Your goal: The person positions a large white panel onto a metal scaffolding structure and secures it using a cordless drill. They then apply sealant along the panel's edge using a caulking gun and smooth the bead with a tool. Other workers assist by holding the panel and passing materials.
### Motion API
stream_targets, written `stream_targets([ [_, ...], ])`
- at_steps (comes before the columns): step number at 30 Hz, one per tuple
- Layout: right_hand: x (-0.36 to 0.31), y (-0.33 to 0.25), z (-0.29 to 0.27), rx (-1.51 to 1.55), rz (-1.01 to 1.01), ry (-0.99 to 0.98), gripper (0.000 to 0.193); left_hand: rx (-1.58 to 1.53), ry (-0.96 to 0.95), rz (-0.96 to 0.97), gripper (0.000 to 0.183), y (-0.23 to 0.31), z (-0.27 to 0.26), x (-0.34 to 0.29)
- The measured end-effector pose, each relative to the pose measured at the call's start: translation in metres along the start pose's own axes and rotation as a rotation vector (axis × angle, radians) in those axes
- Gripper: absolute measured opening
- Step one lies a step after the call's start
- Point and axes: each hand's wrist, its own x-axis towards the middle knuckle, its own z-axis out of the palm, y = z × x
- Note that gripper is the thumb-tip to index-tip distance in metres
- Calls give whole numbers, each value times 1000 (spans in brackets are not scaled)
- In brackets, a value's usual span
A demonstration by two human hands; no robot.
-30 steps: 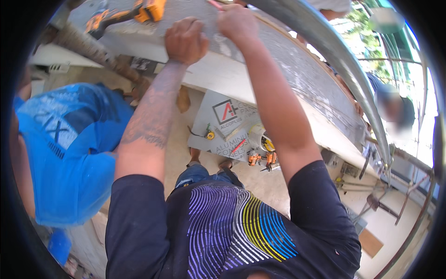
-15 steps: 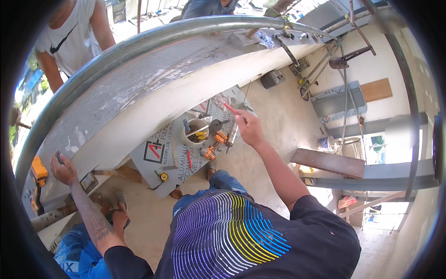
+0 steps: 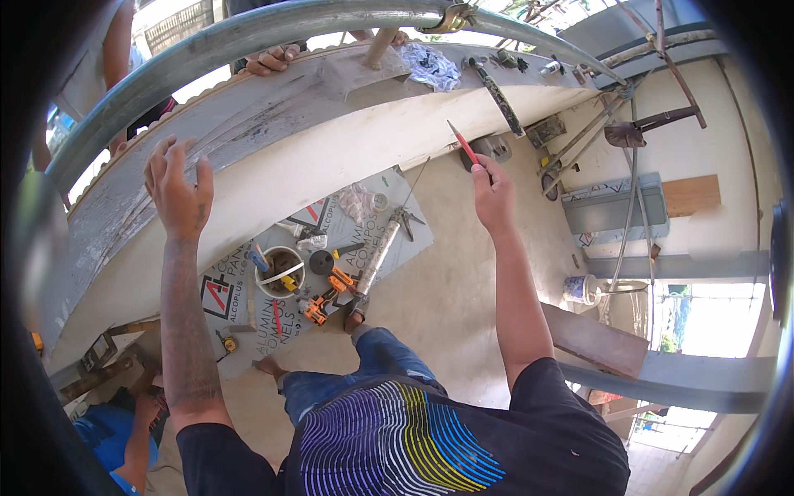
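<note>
My right hand point(image 3: 495, 197) is closed round a slim red pencil point(image 3: 468, 147), its sharpened end pointing up and away from me, in the air near the curved wall. My left hand point(image 3: 180, 186) is open and holds nothing, fingers spread in front of the grey ledge point(image 3: 273, 112); whether it touches the ledge I cannot tell. On the ledge lie a crumpled blue-and-white cloth point(image 3: 430, 68) and a long dark tool point(image 3: 496, 97). Another person's hand point(image 3: 273, 59) rests on the ledge's far edge.
Below, a printed panel sheet point(image 3: 413, 236) bears a bucket point(image 3: 279, 273) of tools, an orange cordless drill point(image 3: 316, 308), a caulking gun point(image 3: 382, 256) and a tape measure point(image 3: 227, 342). A metal pipe point(image 3: 248, 43) curves along the ledge. Someone in blue point(image 3: 107, 434) is low at left.
My left hand has lifted off the ledge's left end, letting go of a small dark thing, and moved right. My right hand has risen rightward with the pencil. The view has shifted.
</note>
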Motion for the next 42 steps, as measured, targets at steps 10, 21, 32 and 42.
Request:
stream_targets([
  [10, -68, 69, 16, 11, -43, -402, 30, 325, -67, -149, 52, 20, 71, -3],
  [21, -218, 96, 36, 16, 30, -805, 36, 62, -123, -246, 67, 23, 30, -4],
  [32, -276, 341, 33, -291, 497, -559, 39, -125, -341, -187, 56, 46, -150, -305],
  [42, -282, 234, 111, -459, 173, -813, 40, 151, -1128, -1268, 60, 79, -282, -618],
])
